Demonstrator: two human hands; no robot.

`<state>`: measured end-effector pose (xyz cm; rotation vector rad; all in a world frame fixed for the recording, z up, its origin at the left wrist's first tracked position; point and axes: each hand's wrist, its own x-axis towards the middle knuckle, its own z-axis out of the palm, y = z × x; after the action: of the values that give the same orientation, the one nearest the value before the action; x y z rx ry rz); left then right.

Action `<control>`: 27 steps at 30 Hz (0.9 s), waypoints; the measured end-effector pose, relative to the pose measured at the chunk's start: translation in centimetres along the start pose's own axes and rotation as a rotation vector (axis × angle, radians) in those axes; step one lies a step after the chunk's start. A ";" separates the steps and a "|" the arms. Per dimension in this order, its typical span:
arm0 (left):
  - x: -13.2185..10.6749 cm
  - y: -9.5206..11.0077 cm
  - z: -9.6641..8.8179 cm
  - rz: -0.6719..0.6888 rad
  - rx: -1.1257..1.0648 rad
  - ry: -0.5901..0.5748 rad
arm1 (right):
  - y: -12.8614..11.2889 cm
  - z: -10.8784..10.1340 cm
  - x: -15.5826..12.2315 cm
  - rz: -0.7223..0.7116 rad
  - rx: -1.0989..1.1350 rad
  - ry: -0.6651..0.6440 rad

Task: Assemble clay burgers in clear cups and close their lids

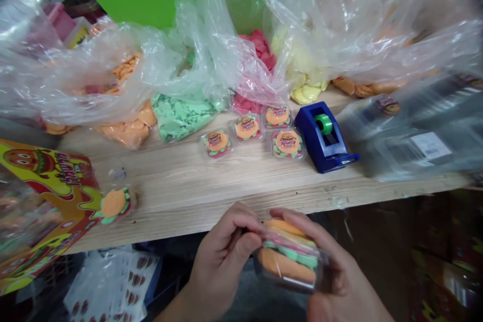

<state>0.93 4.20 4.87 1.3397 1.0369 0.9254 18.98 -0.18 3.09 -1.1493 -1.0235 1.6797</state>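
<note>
A small clear plastic box (289,264) holds a gummy-like burger with orange buns and yellow, pink and green layers. My right hand (339,266) is wrapped around the box from the right, tilting it so the layers face up. My left hand (230,254) has thumb and forefinger pinched at the box's left edge; what sits between the fingertips is hidden. Both hands are just off the front edge of the wooden table (181,186). Beyond them stand several labelled burger boxes (247,127) beside a blue tape dispenser (322,138) with green tape.
Along the back lie plastic bags of orange (128,123), green (184,113), red (260,50) and yellow pieces (307,88). Clear plastic packaging (415,131) covers the right side. At left are a printed carton (71,176) and a burger box (114,205). Sticker sheets (132,282) lie below.
</note>
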 end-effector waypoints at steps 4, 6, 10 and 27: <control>-0.2 0.5 0.0 0.098 0.052 0.002 | -0.6 0.3 -0.6 0.009 0.003 -0.044; -0.5 0.7 -0.1 0.146 0.089 0.005 | -0.7 0.3 -0.7 -0.014 -0.041 -0.064; -0.9 1.0 -0.5 0.270 0.229 -0.010 | -0.8 0.3 -0.8 -0.014 -0.077 -0.073; -3.8 -3.9 -0.3 0.373 0.872 -0.256 | 5.6 1.8 -1.1 0.377 0.137 0.069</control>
<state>-0.67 0.52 1.17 2.3703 1.0425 0.5309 16.49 -3.33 -1.40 -1.3586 -0.6644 1.9522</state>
